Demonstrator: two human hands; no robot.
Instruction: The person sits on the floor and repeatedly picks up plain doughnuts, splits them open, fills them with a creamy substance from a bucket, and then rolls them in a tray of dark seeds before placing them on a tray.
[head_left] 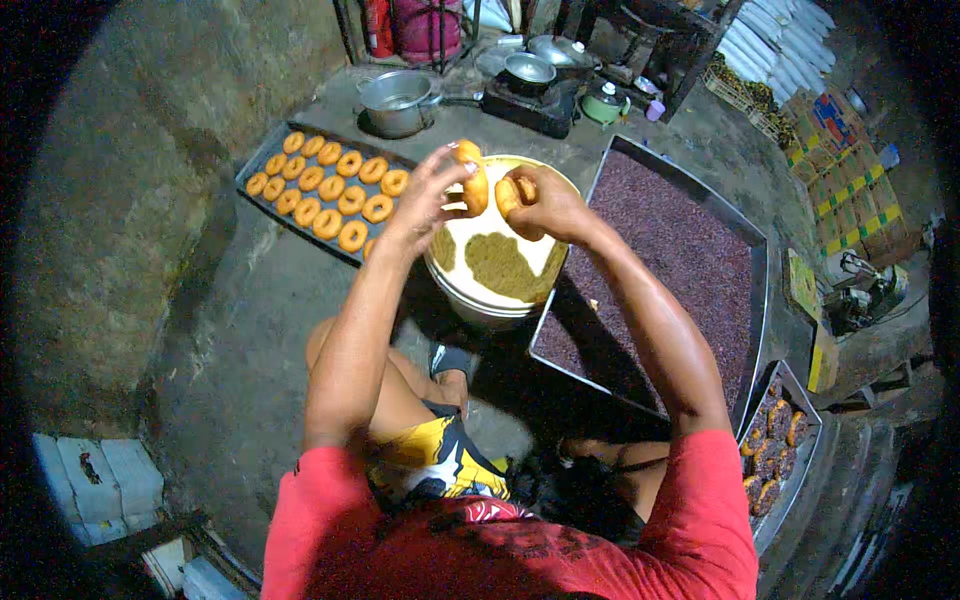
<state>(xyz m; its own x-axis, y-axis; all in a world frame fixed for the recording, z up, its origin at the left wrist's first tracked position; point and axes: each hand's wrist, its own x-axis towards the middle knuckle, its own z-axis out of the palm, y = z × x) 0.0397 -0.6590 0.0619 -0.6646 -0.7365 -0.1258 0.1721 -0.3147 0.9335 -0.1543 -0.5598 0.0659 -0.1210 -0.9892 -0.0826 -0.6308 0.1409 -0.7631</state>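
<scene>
My left hand [428, 200] grips a golden-brown doughnut [475, 190], held upright above a large round white bucket [470, 300]. My right hand [552, 205] closes round another doughnut [508, 196], a short gap away from the first. Below them, the bucket's pale yellow top shows darker brownish patches; whether these are shadow or contents I cannot tell. Left of the bucket, plain ring doughnuts [351, 200] lie in rows on a dark tray [262, 210]. To the right, a large shallow metal tray [768, 290] holds a layer of dark purplish-brown bits [680, 250].
A smaller tray [815, 440] of dark-coated doughnuts [770, 480] lies at the lower right. Beyond the bucket stand a metal pot [397, 105], a stove [530, 108] and a green pot [604, 104]. Cartons [860, 200] are stacked at the far right; a wall [200, 80] rises on the left.
</scene>
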